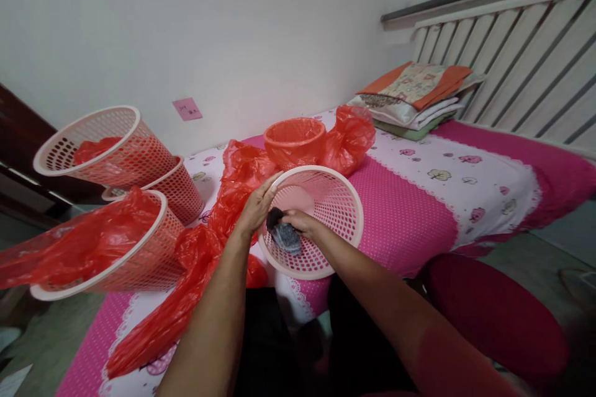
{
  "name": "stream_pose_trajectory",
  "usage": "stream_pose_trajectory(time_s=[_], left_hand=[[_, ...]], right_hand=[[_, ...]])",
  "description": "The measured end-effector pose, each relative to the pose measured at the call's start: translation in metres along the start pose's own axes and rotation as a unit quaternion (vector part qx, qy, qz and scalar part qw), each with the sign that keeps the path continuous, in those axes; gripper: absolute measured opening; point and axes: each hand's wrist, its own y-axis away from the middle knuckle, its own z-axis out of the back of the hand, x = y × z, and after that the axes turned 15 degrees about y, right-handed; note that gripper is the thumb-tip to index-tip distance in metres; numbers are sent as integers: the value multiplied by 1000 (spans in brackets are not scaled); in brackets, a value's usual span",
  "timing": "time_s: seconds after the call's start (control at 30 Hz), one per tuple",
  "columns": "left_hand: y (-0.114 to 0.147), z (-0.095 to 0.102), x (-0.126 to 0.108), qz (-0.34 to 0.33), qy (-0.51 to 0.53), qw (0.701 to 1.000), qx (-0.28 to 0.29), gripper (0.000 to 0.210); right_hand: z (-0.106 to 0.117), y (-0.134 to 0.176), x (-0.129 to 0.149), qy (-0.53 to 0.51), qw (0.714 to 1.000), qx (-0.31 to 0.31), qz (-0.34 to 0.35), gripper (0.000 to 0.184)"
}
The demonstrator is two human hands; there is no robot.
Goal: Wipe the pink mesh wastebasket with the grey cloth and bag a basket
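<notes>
A pink plastic mesh basket [342, 198] is tilted in front of me at the bed's edge, its wide mouth facing me. My left hand [256, 206] holds its left side by the rim, fingers stretched along the outside. Inside the basket, my right hand [300, 222] grips a grey and dark cloth [286, 237], pressed against the lower left part of the inner wall. The far fingertips of my right hand are partly hidden by the cloth.
Several more pink baskets [158, 155] stand at left with red plastic bags in them. A red-bagged basket [295, 136] stands behind mine. Red bags [200, 248] lie across the bed [400, 198]. Folded bedding [414, 99] is at back right, a dark red round stool [493, 316] at right.
</notes>
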Motion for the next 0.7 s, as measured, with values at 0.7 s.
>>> stream_pose_trajectory(time_s=[0.7], left_hand=[[1, -6, -2, 12, 15, 999, 34, 66]], right_hand=[[66, 102, 2, 287, 929, 220, 73, 22]])
